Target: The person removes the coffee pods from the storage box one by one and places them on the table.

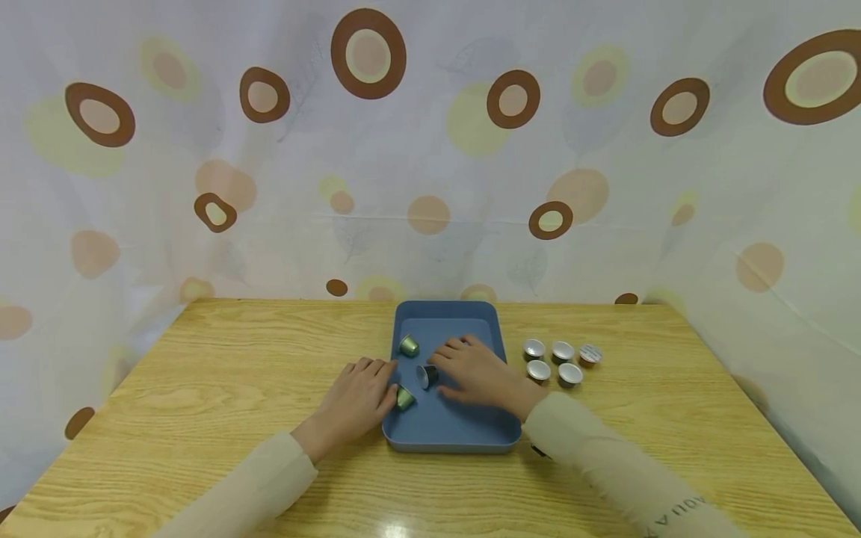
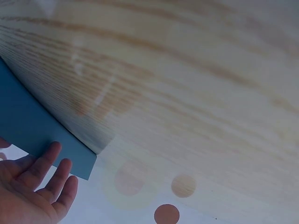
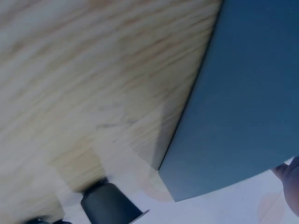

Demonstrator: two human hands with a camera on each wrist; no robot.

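A blue rectangular tray stands on the wooden table, holding coffee capsules. Two green capsules, a far one and a near one, lie along its left side. A black capsule with a silver lid lies on its side between them. My left hand rests at the tray's left rim, its thumb beside the near green capsule; the left wrist view shows its fingers fairly straight against the outer wall. Over the tray, my right hand spreads its fingers beside the black capsule, and no held thing shows.
Right of the tray, several capsules stand lid up on the table, including a dark one and a reddish-brown one. A small dark object shows below the right sleeve. A patterned cloth hangs behind the table.
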